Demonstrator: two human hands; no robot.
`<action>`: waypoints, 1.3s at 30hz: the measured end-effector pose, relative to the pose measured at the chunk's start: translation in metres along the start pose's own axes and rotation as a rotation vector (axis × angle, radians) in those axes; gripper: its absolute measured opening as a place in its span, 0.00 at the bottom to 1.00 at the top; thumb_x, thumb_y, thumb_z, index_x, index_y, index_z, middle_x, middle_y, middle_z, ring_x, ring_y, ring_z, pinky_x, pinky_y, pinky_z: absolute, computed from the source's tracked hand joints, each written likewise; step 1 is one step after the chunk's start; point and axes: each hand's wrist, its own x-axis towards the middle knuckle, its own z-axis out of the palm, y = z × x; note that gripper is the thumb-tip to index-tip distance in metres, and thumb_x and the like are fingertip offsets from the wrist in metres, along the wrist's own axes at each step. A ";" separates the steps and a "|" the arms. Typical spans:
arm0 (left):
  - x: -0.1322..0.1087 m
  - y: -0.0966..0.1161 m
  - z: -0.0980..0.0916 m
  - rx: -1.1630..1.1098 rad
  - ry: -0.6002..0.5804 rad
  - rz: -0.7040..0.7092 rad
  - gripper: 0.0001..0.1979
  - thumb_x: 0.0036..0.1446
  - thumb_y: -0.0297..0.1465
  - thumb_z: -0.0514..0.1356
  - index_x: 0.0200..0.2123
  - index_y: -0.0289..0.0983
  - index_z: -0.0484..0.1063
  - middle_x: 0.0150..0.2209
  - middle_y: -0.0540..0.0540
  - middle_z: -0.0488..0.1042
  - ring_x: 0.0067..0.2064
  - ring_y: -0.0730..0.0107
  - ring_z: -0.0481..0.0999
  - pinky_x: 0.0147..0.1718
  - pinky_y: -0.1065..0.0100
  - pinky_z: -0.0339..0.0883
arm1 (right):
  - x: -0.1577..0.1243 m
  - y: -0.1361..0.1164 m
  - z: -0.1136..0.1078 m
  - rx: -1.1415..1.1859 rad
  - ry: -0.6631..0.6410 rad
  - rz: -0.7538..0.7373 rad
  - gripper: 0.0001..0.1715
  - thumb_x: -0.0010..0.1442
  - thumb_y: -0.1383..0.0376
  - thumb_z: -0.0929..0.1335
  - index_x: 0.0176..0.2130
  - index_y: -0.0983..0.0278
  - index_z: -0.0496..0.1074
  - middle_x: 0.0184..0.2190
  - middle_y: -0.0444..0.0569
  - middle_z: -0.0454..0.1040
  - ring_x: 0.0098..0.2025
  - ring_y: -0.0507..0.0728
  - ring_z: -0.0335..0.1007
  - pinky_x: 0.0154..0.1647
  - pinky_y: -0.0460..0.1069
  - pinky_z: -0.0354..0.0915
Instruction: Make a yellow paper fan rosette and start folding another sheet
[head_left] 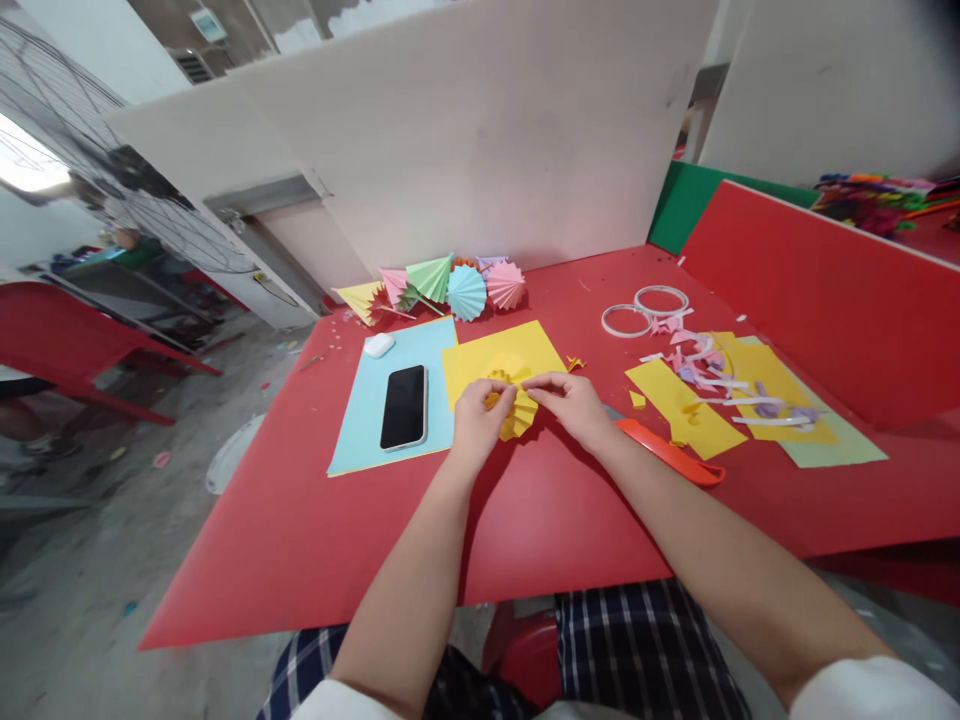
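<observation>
A round, pleated yellow paper fan point(517, 418) is held between my two hands at the near edge of a yellow paper sheet point(499, 352). My left hand point(480, 412) has its fingers closed on the left side of the fan. On the opposite side, my right hand point(571, 405) pinches the fan's upper right edge between thumb and fingertips. Part of the fan is covered by my fingers. A red-orange cutter or knife handle point(671, 455) lies beside my right forearm, partly hidden by it.
Left of my hands, a black-screened phone point(403, 408) and a white case point(379, 345) rest on light blue paper point(356, 430). Folded paper umbrellas point(466, 292) stand at the back. Tape rings point(661, 300), yellow strips point(686, 408) and paper scraps point(701, 362) lie right, near a red board point(825, 310).
</observation>
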 end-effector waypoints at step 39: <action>-0.001 0.008 -0.002 -0.224 -0.036 -0.085 0.08 0.50 0.34 0.58 0.34 0.37 0.72 0.36 0.46 0.74 0.36 0.70 0.71 0.37 0.68 0.65 | 0.000 0.009 -0.002 -0.243 0.112 -0.152 0.10 0.52 0.62 0.68 0.36 0.56 0.76 0.36 0.45 0.77 0.40 0.57 0.71 0.44 0.53 0.65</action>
